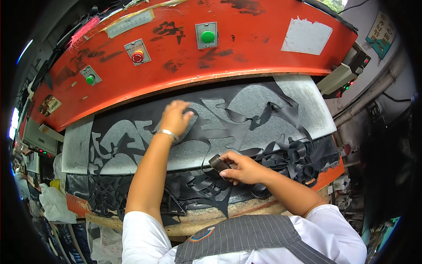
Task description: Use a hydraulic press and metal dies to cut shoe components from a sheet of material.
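Over the cut black sheet (235,131), the left hand (176,117) is blurred, its grip unclear; nearer, rightward, the right hand (241,168) clasps a dark cylinder (217,163).

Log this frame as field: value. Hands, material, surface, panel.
left_hand: left hand over the cut dark sheet, motion-blurred; contact unclear
right_hand: right hand grips a short dark cylinder in its fingers
surface: pale board under the sheet, showing through its cutouts
scraps: tangled dark offcuts along the board's near edge
panel: red machine beam beyond the board; two green buttons, one red button
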### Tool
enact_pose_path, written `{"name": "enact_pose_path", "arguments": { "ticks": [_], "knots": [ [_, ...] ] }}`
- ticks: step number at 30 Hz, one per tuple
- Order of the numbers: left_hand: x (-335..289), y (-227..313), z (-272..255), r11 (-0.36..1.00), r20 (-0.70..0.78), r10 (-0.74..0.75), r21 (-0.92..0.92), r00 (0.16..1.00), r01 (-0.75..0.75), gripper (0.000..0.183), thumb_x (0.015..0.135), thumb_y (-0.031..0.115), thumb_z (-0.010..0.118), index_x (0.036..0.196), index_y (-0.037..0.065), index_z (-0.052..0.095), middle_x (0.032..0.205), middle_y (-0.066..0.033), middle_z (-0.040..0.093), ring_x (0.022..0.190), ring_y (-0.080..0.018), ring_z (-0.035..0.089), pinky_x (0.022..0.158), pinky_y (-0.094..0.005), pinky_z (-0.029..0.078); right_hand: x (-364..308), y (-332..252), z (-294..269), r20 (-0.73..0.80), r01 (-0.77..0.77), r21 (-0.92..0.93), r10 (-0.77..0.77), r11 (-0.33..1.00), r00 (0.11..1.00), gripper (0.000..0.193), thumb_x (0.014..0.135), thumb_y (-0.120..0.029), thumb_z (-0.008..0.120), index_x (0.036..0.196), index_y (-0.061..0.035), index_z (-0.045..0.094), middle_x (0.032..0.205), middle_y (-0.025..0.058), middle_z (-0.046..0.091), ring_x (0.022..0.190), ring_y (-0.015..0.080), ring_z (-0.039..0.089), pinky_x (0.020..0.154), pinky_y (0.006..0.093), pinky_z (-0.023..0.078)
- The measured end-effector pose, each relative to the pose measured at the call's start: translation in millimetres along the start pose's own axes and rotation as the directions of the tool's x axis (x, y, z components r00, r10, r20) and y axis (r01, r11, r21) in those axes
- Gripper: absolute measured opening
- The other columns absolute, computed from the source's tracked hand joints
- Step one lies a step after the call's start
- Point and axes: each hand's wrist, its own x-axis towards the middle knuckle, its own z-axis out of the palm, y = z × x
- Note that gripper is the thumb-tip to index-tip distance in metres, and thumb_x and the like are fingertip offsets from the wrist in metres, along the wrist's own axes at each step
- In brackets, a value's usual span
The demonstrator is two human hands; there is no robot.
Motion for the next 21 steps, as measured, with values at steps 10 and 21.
{"name": "enact_pose_path", "arguments": {
  "ticks": [10,21],
  "knots": [
    [-135,77,12,0.410,0.323,0.045,-0.869,0.945,0.278,0.046,0.081,0.000,0.072,0.125,-0.001,0.058,0.104,-0.0044,0.059,0.088,-0.0083,0.059,0.076,-0.0213,0.050,-5,8,16,-0.057,0.153,0.164,-0.145,0.975,0.988,0.025,0.093,-0.013,0.060,0.116,-0.0040,0.054,0.098,0.0051,0.055,0.085,0.0116,0.057,0.062,0.0235,0.055],
    [-126,24,-14,0.762,0.112,-0.328,-0.555,0.938,0.333,0.018,0.082,0.014,0.072,0.083,0.002,0.058,0.087,-0.0050,0.066,0.081,-0.0129,0.061,0.072,-0.0273,0.048,56,-18,-13,-0.291,0.249,-0.664,-0.551,0.705,0.782,0.041,0.083,-0.012,0.067,0.121,-0.0073,0.053,0.112,0.0146,0.060,0.106,0.0333,0.057,0.088,0.0402,0.047]
  ]
}}
